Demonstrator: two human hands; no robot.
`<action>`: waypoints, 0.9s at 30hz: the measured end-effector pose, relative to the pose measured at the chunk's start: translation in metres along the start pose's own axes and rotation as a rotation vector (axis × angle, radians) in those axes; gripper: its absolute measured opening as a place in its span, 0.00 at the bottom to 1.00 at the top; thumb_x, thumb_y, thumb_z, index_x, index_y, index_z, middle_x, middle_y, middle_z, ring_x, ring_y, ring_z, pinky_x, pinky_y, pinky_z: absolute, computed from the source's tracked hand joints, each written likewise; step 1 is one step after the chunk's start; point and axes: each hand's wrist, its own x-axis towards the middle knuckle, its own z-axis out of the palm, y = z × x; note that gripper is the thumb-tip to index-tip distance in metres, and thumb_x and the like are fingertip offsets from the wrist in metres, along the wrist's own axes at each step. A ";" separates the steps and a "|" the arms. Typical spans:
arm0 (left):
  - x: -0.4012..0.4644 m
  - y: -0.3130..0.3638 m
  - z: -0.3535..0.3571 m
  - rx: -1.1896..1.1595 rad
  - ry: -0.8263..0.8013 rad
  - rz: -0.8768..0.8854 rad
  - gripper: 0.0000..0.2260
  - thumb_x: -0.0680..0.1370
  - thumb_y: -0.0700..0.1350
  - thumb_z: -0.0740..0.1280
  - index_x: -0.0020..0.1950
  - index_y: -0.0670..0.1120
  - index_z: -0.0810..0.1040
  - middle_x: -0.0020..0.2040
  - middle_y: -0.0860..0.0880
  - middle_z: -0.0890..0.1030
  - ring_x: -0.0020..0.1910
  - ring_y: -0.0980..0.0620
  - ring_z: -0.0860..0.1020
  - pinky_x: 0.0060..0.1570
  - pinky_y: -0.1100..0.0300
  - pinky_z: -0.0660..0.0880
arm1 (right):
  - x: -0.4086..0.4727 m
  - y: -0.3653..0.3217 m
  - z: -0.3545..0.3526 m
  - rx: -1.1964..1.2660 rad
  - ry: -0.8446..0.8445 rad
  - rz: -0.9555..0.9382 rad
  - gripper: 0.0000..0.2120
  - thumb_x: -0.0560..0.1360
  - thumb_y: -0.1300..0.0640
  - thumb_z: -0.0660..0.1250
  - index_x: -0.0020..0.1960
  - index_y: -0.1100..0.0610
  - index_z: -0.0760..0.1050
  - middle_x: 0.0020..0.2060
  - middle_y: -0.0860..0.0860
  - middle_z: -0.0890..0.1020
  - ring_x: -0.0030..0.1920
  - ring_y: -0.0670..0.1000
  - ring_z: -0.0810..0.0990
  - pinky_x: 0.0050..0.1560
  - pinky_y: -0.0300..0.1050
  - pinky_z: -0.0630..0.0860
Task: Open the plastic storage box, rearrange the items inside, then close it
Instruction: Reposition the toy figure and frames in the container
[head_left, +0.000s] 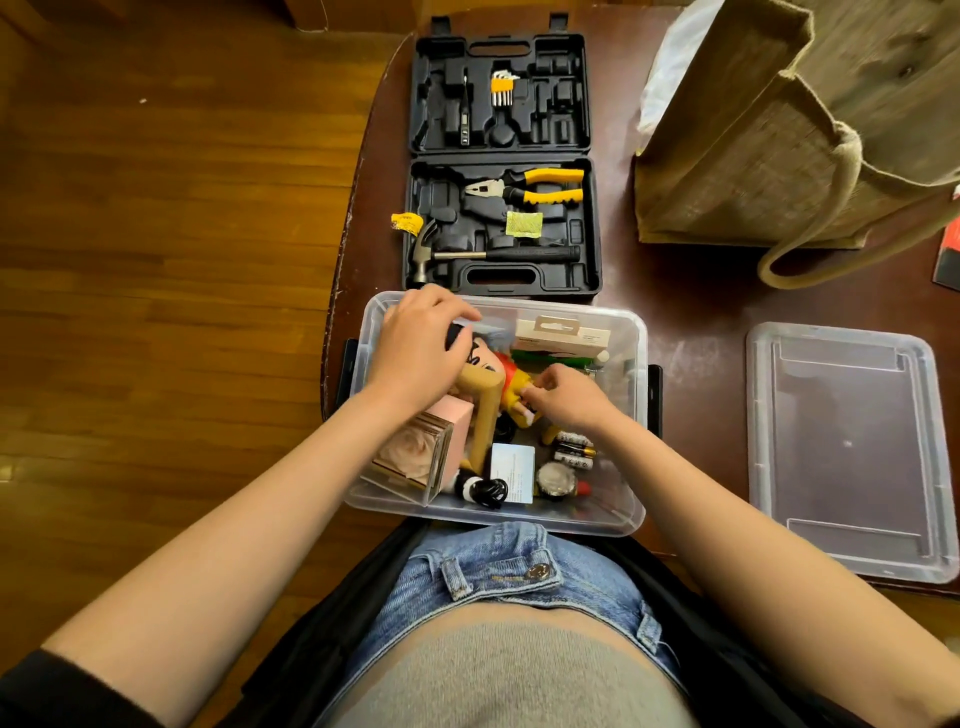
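1. The clear plastic storage box (631, 426) sits on the dark desk (696, 312) right in front of the person, its top open. Its lid (847, 447) lies flat on the desk off to the box's right, likely set there to keep it out of the way while both hands work inside.
2. The left hand (415, 348) reaches into the box's far left corner, fingers curled over the dark head of a cartoon doll (498, 379), gripping it.
3. The right hand (566, 400) is at the box's middle, fingertips pinching the doll's lower body. Two hands on one toy suggests it is being turned or shifted to fit.
4. Also in the box: a pink carton (447, 431) at the near left, batteries (574, 449) near the right hand, and a white packet (563, 335) against the far wall.
5. Beyond the box lies an open black tool case (501, 156); right of that case stands a burlap bag (779, 145).
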 end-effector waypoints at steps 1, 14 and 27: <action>-0.003 -0.008 0.000 0.053 -0.018 -0.057 0.11 0.77 0.46 0.65 0.59 0.49 0.78 0.58 0.48 0.75 0.61 0.48 0.71 0.60 0.53 0.65 | 0.001 -0.001 -0.001 -0.058 0.009 -0.008 0.15 0.75 0.48 0.64 0.51 0.60 0.75 0.48 0.57 0.82 0.47 0.55 0.78 0.48 0.50 0.74; -0.003 -0.034 0.005 0.039 -0.211 -0.226 0.27 0.73 0.57 0.70 0.70 0.54 0.67 0.66 0.50 0.66 0.62 0.47 0.71 0.55 0.49 0.75 | -0.002 -0.018 -0.014 -0.378 0.085 -0.003 0.11 0.77 0.55 0.63 0.47 0.60 0.81 0.42 0.55 0.83 0.42 0.55 0.80 0.38 0.44 0.75; -0.006 -0.038 0.005 -0.134 -0.016 -0.240 0.15 0.72 0.51 0.72 0.58 0.52 0.80 0.60 0.51 0.69 0.58 0.52 0.72 0.53 0.63 0.67 | -0.012 -0.029 -0.040 -0.309 -0.099 -0.028 0.16 0.73 0.52 0.61 0.32 0.59 0.78 0.28 0.52 0.80 0.31 0.52 0.78 0.38 0.42 0.76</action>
